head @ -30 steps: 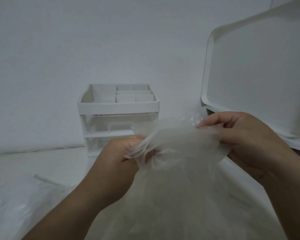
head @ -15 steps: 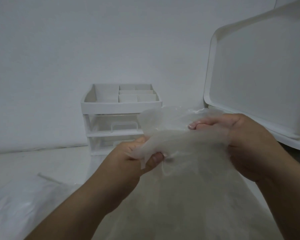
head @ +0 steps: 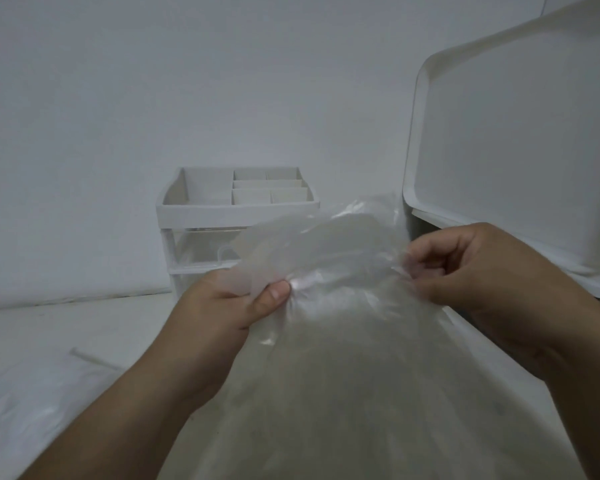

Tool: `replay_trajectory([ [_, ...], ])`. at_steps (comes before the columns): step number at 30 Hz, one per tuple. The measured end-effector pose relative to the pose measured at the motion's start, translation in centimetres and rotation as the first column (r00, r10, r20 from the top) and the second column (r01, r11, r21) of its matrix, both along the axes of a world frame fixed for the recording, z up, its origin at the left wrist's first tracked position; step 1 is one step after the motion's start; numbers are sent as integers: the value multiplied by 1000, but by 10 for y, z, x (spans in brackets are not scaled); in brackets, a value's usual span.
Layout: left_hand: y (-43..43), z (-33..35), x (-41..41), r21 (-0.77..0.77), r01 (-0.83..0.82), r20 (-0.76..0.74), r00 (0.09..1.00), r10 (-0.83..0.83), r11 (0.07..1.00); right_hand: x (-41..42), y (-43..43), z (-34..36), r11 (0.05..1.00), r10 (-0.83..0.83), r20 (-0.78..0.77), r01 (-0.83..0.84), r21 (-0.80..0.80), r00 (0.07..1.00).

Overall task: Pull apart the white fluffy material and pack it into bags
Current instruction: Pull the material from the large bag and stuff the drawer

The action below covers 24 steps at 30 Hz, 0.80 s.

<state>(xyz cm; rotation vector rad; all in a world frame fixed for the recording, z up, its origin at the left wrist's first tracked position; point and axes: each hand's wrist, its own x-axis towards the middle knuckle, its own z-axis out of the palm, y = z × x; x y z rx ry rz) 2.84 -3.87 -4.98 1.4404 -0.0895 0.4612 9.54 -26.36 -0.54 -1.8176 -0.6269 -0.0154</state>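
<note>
We see left hand (head: 229, 308) grip pinching bag (head: 347, 358) mouth, right hand (head: 475, 271) grip clenched on opposite edge, contents hazy through film, bag bottom cut off

Left hand (head: 219, 308), right hand (head: 482, 271): pinch grips.

A white surface (head: 84, 327) bears a drawer organizer (head: 236, 206) and loose plastic (head: 21, 403).

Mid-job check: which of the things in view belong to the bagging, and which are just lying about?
In the job: clear plastic bag, mouth bunched; left hand and right hand, both pinching that mouth.
Lying about: drawer organiser behind the bag; white tray at right; loose plastic at lower left.
</note>
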Motion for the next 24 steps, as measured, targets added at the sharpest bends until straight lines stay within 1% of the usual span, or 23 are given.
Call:
replay_trajectory([
  [2, 3, -1, 2, -25, -19, -6, 1000, 18, 1000, 1, -3, 1, 999, -32, 11, 32, 13, 999],
  [4, 4, -1, 3, -38, -19, -3, 1000, 19, 999, 0, -5, 2, 999, -35, 26, 36, -19, 999],
  [6, 3, -1, 3, -46, -22, -1, 1000, 22, 999, 1, -8, 2, 987, -44, 80, 56, -149, 996],
  [9, 4, -1, 3, -67, -18, -5, 1000, 18, 998, 11, -13, -3, 900, -136, 220, 213, -379, 966],
  [11, 5, 0, 3, -68, -18, -13, 1000, 17, 998, 18, -16, -7, 830, -174, 281, 295, -474, 944],
  [13, 7, 0, 3, -41, -30, -22, 999, 29, 999, 22, -17, -8, 776, -167, 310, 319, -545, 936],
  [14, 8, 0, 3, -7, -39, -24, 999, 38, 999, 21, -17, -7, 781, -159, 314, 314, -540, 936],
  [15, 9, -1, 4, 38, -46, -27, 999, 47, 998, 19, -16, -5, 813, -153, 321, 303, -497, 935],
  [16, 10, -2, 4, 85, -45, -27, 999, 47, 995, 17, -16, -3, 867, -152, 314, 279, -413, 937],
  [17, 10, -3, 4, 123, -34, -28, 999, 38, 992, 14, -16, 0, 930, -132, 278, 216, -298, 951],
  [18, 10, -4, 4, 164, -21, -26, 999, 25, 986, 11, -16, 2, 979, -71, 211, 108, -174, 975],
  [19, 10, -4, 4, 202, -5, -24, 1000, 10, 979, 7, -16, 4, 998, 34, 133, -25, -66, 991],
  [20, 10, -4, 4, 239, 9, -16, 1000, -6, 971, 3, -15, 5, 989, 146, 60, -147, 5, 988],
  [21, 10, -3, 4, 265, 22, -10, 1000, -20, 964, 1, -14, 5, 974, 226, 7, -226, 27, 974],
  [22, 9, -3, 4, 284, 27, -5, 1000, -27, 959, 0, -12, 3, 967, 257, -16, -256, 8, 966],
  [23, 8, -2, 3, 293, 36, -5, 999, -36, 956, 0, -8, 2, 973, 230, -12, -230, -26, 973],
  [24, 7, -3, 3, 300, 49, -9, 999, -49, 953, 0, -4, 0, 985, 158, 18, -157, -67, 987],
])
